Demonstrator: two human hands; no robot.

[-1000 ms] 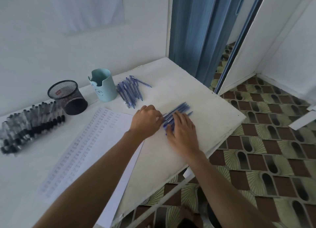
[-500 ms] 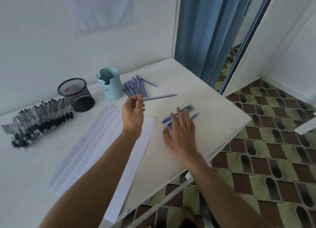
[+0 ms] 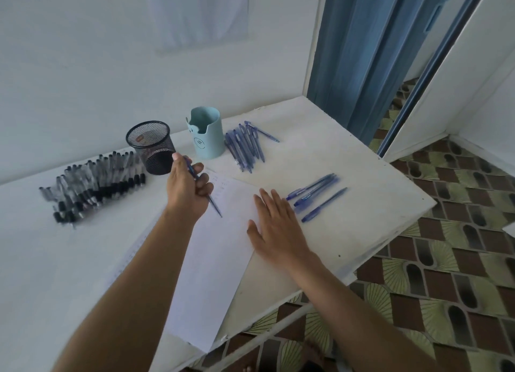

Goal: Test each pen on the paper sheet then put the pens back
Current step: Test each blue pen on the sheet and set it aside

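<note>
- Gripping a slim blue pen [image 3: 215, 206], the left hand [image 3: 189, 187] curls its fingers and thumb round the barrel; the pen slants down, with its tip at or just above the paper sheet [image 3: 211, 274], and I cannot tell whether it touches.
- The left forearm reaches in from the lower left, wrist raised above the sheet.
- The right hand [image 3: 276, 226] lies palm down with straight, spread fingers. It rests on the sheet's right edge, and the outer fingers reach onto the table [image 3: 362, 154].
- The sheet is thin, white and rectangular. It lies flat and slantwise, with faint rows of small marks near its far end.
- Four loose blue pens [image 3: 315, 193] of smooth plastic lie roughly parallel on the table just beside the right fingertips.
- A second batch of blue pens [image 3: 245, 147] lies fanned out beside a pale blue cup [image 3: 207, 133], which is smooth and round with a notched rim.
- A black wire-mesh pot [image 3: 152, 145] stands left of the cup, its cylinder narrowing toward the base.
- A heap of black-capped pens [image 3: 92, 184] with clear barrels lies at the far left.
- The table top is matte white and scuffed, with a worn front edge.
- The floor [image 3: 459, 232] is patterned tile in brown and green.
</note>
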